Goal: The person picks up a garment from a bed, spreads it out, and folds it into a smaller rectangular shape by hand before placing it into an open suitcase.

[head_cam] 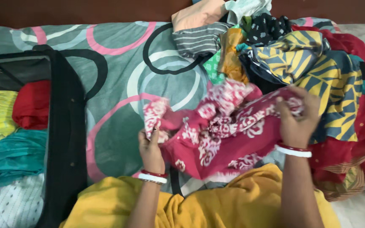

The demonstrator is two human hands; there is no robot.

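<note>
A crumpled pink garment with white print (216, 135) lies on the bed in front of me. My left hand (151, 150) pinches its left corner between thumb and fingers. On its right edge, my right hand (296, 116) is closed over a bunched fold. Both wrists carry red and white bangles. A yellow cloth (233, 202) covers my lap just below the garment.
A heap of mixed clothes (284, 55) is piled at the back right, with a red fabric (360, 126) spread beside it. An open black suitcase (64, 139) at left holds folded red, yellow, teal and white clothes. The bedsheet (119, 84) is grey-green with pink, white and black rings.
</note>
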